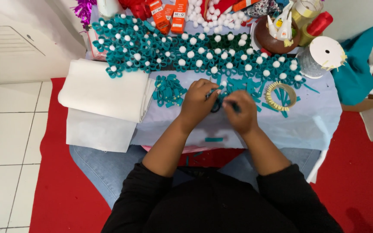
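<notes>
- The left hand [198,102] and the right hand [240,113] meet at the middle of the desk [311,125], fingers pinched narrow on a small teal felt piece [219,100] held between them.
- Just left of that piece lies a pile of teal felt loops [168,90].
- Right of it lies a tape ring [281,96] with teal strips inside.
- Beyond it runs a row of teal felt flowers [195,49] with white pompom centres.
- Farther back, a brown bowl [264,39] holds white glue bottles [281,26].
- Far left lies folded white fabric [102,88].

Head cam, single view: looks straight down, close over low table [316,125] & lap.
</notes>
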